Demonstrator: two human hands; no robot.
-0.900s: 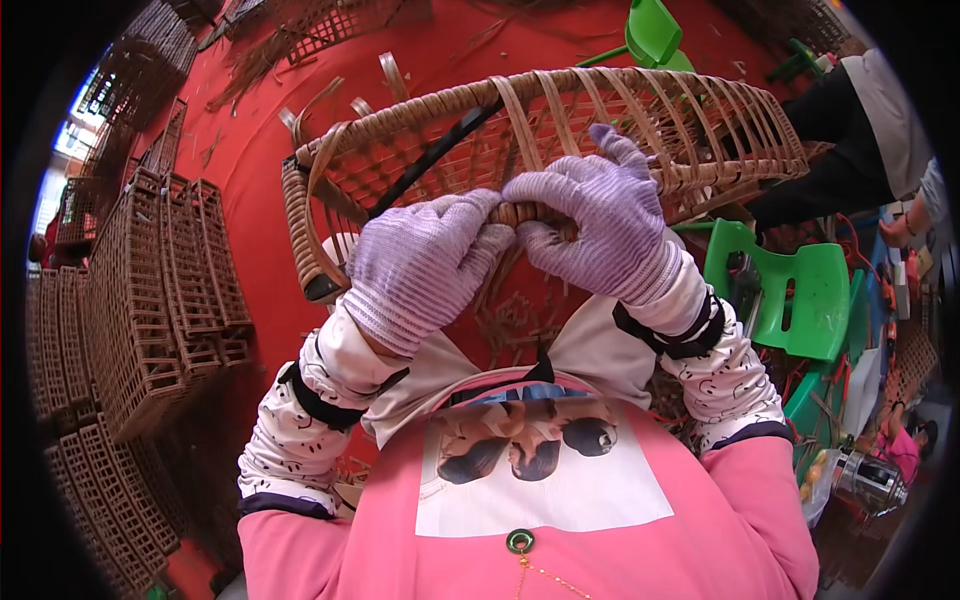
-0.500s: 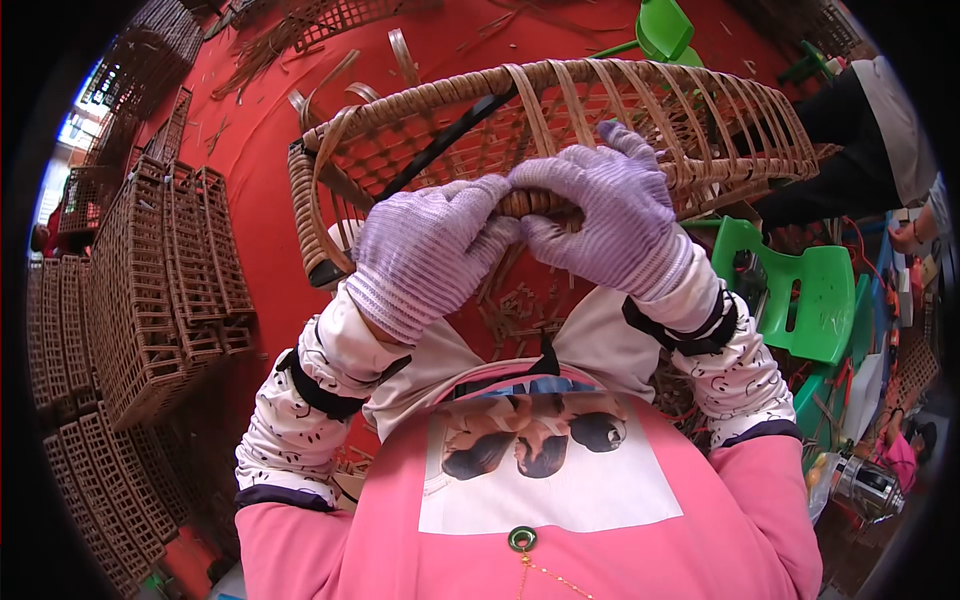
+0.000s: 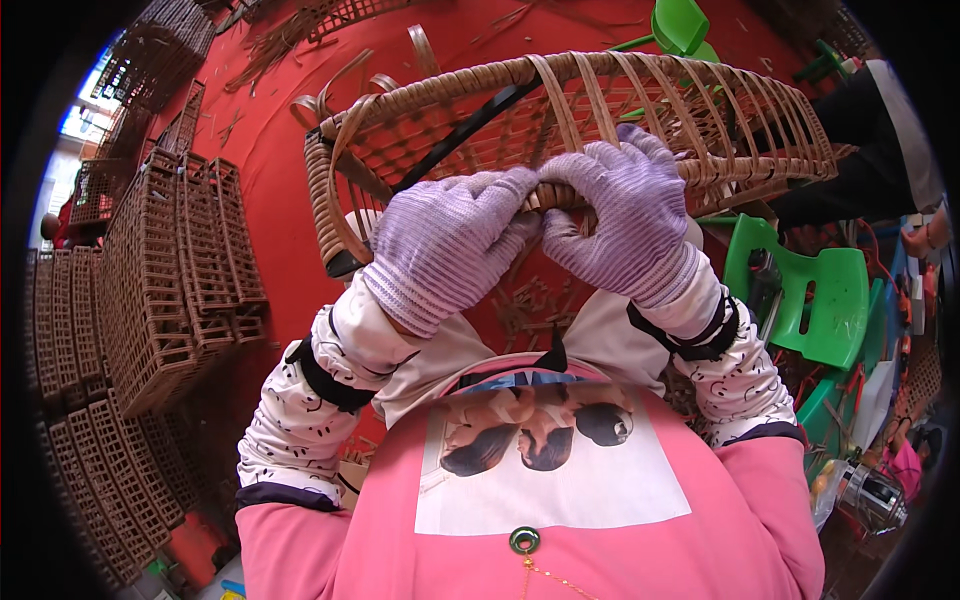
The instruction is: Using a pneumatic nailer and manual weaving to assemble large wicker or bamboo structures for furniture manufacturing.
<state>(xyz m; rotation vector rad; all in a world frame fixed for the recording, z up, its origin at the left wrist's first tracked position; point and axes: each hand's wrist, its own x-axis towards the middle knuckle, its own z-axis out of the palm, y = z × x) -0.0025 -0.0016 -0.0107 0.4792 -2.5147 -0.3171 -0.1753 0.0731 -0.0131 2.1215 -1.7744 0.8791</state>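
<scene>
A brown woven rattan frame (image 3: 425, 98) lies across in front of me, with strips wound round its rims and a dark bar slanting inside. Both my hands wear striped purple-and-white gloves and meet at its near rim. My left hand (image 3: 445, 245) is closed round the rim, its fingertips mostly out of sight. Just beside it, my right hand (image 3: 625, 220) grips the same rim between thumb and fingers. A short wrapped stretch of rim shows between the two hands. Several loose strip ends curl up at the frame's far left corner.
Stacks of brown woven baskets (image 3: 150, 300) stand on the left. A green plastic chair (image 3: 815, 290) is at the right, and another green chair (image 3: 680, 25) lies beyond the frame. Strip scraps litter the red floor (image 3: 265, 130). Another person's dark-clothed leg (image 3: 835, 170) shows at far right.
The frame and both hands have shifted slightly to the right in view. My hands keep their hold on the near rim, and the right fingers have moved a little.
</scene>
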